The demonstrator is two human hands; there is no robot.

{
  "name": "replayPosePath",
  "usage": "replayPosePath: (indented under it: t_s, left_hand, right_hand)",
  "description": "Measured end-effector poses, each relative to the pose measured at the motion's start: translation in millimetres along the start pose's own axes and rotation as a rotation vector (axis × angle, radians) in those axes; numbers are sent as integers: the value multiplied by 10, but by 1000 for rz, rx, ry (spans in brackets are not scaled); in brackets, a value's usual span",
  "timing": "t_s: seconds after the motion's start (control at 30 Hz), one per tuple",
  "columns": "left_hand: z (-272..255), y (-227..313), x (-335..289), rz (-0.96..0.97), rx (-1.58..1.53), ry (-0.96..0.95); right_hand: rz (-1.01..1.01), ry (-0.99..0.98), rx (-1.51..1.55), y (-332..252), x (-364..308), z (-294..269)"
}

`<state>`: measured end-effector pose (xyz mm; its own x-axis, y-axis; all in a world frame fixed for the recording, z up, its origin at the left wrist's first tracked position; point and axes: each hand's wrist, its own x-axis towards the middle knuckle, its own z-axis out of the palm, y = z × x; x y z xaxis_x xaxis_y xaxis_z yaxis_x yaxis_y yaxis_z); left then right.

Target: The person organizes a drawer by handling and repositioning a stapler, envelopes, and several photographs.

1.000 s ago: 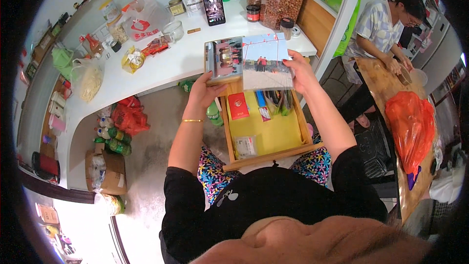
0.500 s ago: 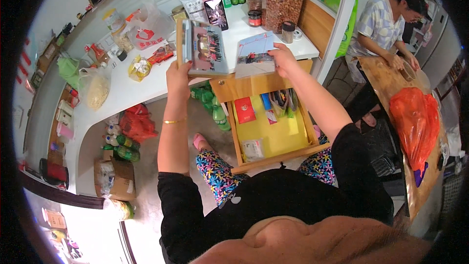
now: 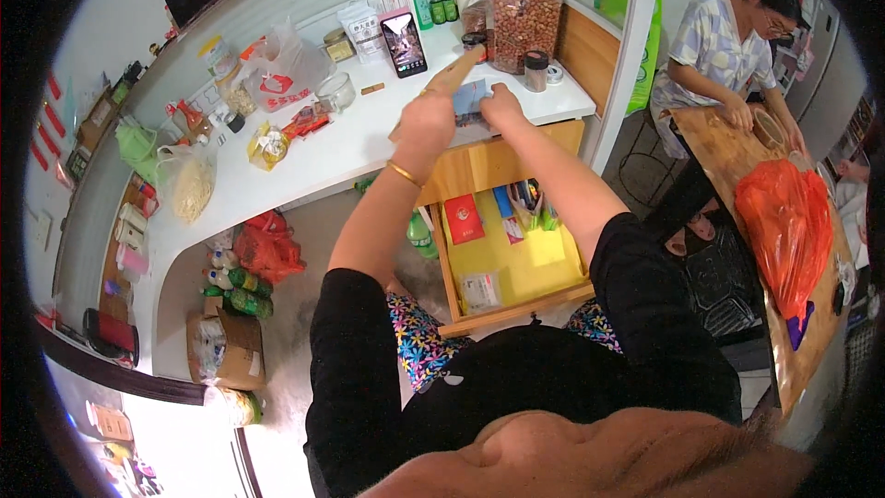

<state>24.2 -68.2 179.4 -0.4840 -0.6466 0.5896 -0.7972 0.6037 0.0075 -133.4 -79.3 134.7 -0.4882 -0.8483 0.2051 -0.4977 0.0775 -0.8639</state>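
Observation:
My left hand [image 3: 428, 129], with a gold bangle at its wrist, is closed around a wooden-edged photo frame [image 3: 455, 72]. The frame is turned nearly edge-on, so its picture side is hidden. Just right of it, my right hand [image 3: 502, 109] grips the edge of a loose photo print [image 3: 469, 101] with a blue upper part, partly covered by the frame and left hand. Both hands are over the front of the white counter [image 3: 369, 120]. Below them a wooden drawer [image 3: 516, 311] is pulled out, holding a red booklet [image 3: 464, 219], a clear packet [image 3: 480, 290] and pens on a yellow lining.
A phone [image 3: 404, 44] leans upright behind my hands. Right of it stands a large jar of nuts [image 3: 525, 23] beside a small spice jar [image 3: 536, 71]. Plastic bags [image 3: 281, 69] fill the left counter. At right, another person [image 3: 719, 55] works at a wooden table with a red bag [image 3: 784, 231].
My left hand has moved right and turned the photo frame from face-up to nearly edge-on. The right hand with the print has shifted slightly left, so both hands are closer together.

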Motion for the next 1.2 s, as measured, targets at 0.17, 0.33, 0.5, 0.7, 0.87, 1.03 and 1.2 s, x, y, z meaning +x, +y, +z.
replayPosePath:
  t_s: [0.17, 0.33, 0.5, 0.7, 0.87, 1.03, 1.2]
  left_hand:
    - [364, 145, -88, 221, 122, 129]
    - [357, 218, -132, 250, 12, 112]
    - [403, 160, -128, 95, 16, -15]
    - [383, -95, -72, -349, 152, -142]
    - [890, -1139, -195, -408, -82, -356]
    - [783, -782, -30, -590, -653, -212]
    - [831, -957, -33, -519, -639, 3]
  right_hand:
    - [-60, 24, -116, 211, 34, -239]
    - [-153, -89, -8, 351, -108, -296]
    - [-58, -200, 157, 406, -186, -153]
    - [183, -234, 498, 300, -300, -299]
    - [246, -342, 608, 14, -430, -190]
    - [287, -281, 657, 156, -374, -263]
    - [271, -285, 704, 135, -403, -253]
